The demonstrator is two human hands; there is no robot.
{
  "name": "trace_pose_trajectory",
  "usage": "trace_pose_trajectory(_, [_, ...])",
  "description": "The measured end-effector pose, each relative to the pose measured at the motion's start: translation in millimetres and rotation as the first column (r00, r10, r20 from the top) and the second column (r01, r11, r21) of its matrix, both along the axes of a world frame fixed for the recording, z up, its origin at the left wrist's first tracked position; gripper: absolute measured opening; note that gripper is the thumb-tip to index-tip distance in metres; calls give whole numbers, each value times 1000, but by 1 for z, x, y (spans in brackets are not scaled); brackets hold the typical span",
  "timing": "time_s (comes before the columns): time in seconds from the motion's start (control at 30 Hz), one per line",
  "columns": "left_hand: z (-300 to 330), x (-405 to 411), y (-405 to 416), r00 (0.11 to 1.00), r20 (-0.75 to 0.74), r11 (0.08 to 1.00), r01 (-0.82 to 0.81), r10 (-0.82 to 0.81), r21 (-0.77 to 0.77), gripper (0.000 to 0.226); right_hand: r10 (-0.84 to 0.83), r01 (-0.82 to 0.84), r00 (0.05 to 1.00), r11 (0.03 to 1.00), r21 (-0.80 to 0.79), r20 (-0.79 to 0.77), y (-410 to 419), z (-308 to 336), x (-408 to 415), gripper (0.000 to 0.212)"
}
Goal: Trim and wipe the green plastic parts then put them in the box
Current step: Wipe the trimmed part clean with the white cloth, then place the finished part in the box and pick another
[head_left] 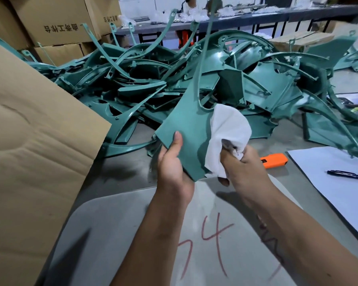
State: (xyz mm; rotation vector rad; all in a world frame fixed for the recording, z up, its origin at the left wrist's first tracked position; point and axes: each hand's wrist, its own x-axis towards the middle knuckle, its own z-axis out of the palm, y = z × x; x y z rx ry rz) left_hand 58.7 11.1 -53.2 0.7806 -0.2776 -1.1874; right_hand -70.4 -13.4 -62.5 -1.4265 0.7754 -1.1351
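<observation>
My left hand (172,166) grips the lower edge of a green plastic part (187,129), thumb on its flat face. The part's thin curved arm rises toward the top of the view. My right hand (244,168) clutches a white cloth (227,131) that lies against the part's right side. Behind them a big heap of the same green plastic parts (194,79) covers the grey table. A large cardboard box flap (33,145) stands at the left.
An orange utility knife (274,160) lies just right of my right hand. A white sheet (343,182) with a dark pen (348,175) sits at the right. A grey board (132,234) with red marks lies beneath my arms. Stacked cartons (56,23) stand at the back left.
</observation>
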Motion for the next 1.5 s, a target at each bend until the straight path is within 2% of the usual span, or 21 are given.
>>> trace_pose_trajectory(0.07, [1, 12, -1, 998, 44, 999, 34, -35, 22, 39, 2, -5, 999, 997, 71, 46, -2, 3, -6, 45])
trace_pose_trajectory(0.2, [1, 47, 6, 956, 278, 995, 81, -92, 51, 41, 21, -26, 999, 990, 135, 38, -6, 9, -14, 27])
trace_pose_trajectory(0.27, [-1, 58, 10, 882, 448, 989, 140, -148, 51, 42, -190, 169, 977, 967, 188, 96, -10, 8, -13, 15])
trace_pose_trajectory(0.33, [-2, 59, 9, 832, 542, 992, 123, -119, 28, 37, -355, 299, 898, 926, 229, 261, -17, 8, -15, 13])
trace_pose_trajectory(0.47, [-2, 46, 7, 812, 582, 995, 88, -46, -44, 29, -252, 217, 951, 957, 193, 182, -17, 6, -21, 28])
trace_pose_trajectory(0.53, [-3, 46, 7, 827, 560, 993, 100, -49, -59, 34, -98, 71, 987, 976, 205, 129, -13, 2, -20, 9])
trace_pose_trajectory(0.6, [-3, 51, 9, 846, 529, 994, 105, -67, -43, 35, 1, -14, 991, 995, 96, 131, -11, 5, -18, 6])
trace_pose_trajectory(0.67, [-2, 60, 13, 840, 531, 991, 133, -116, 6, 33, -50, 45, 956, 999, 25, 288, -14, 9, -19, 14])
trace_pose_trajectory(0.73, [-2, 73, 20, 808, 565, 986, 158, -165, 60, 33, -255, 205, 855, 966, 157, 452, -24, 14, -29, 20])
trace_pose_trajectory(0.77, [-2, 79, 24, 794, 584, 986, 147, -168, 83, 33, -352, 287, 819, 935, 209, 453, -30, 15, -36, 22])
trace_pose_trajectory(0.87, [2, 89, 31, 808, 584, 996, 45, -80, 74, 31, -492, 473, 845, 871, 134, 209, -37, 7, -45, 12])
trace_pose_trajectory(0.93, [6, 86, 31, 840, 542, 1000, -27, 16, 13, 34, -472, 473, 881, 878, -74, 30, -30, 2, -38, 34])
trace_pose_trajectory(1.03, [9, 70, 33, 880, 467, 997, -80, 81, -23, 42, -287, 202, 915, 934, -295, -282, -22, -1, -28, 47])
trace_pose_trajectory(1.1, [10, 55, 30, 901, 416, 990, -143, 127, 7, 23, -284, 57, 797, 914, -402, -532, -21, -3, -27, 53])
trace_pose_trajectory(1.13, [11, 46, 27, 904, 391, 977, -208, 173, 48, 13, -334, 38, 750, 884, -467, -571, -21, -1, -27, 54])
trace_pose_trajectory(1.17, [13, 38, 23, 894, 382, 953, -290, 235, 92, 14, -380, 55, 758, 847, -528, -531, -19, 2, -29, 51])
trace_pose_trajectory(1.23, [26, 21, 12, 836, 428, 896, -429, 344, 118, 24, -353, 164, 888, 842, -514, -295, -16, 10, -30, 38])
trace_pose_trajectory(1.27, [36, 11, 7, 794, 481, 879, -469, 373, 92, 25, -235, 175, 964, 914, -366, -125, -14, 17, -30, 38])
trace_pose_trajectory(1.33, [65, -2, -2, 680, 608, 865, -502, 410, -21, 22, -2, 12, 983, 998, -56, 183, -11, 37, -23, 45])
trace_pose_trajectory(1.4, [105, -8, -10, 544, 718, 856, -499, 434, -138, 20, 94, -79, 967, 994, -72, 236, -10, 60, -10, 34])
trace_pose_trajectory(1.5, [171, -1, -11, 359, 837, 850, -482, 413, -213, 22, 66, -14, 955, 984, -179, 289, -13, 103, 9, 9])
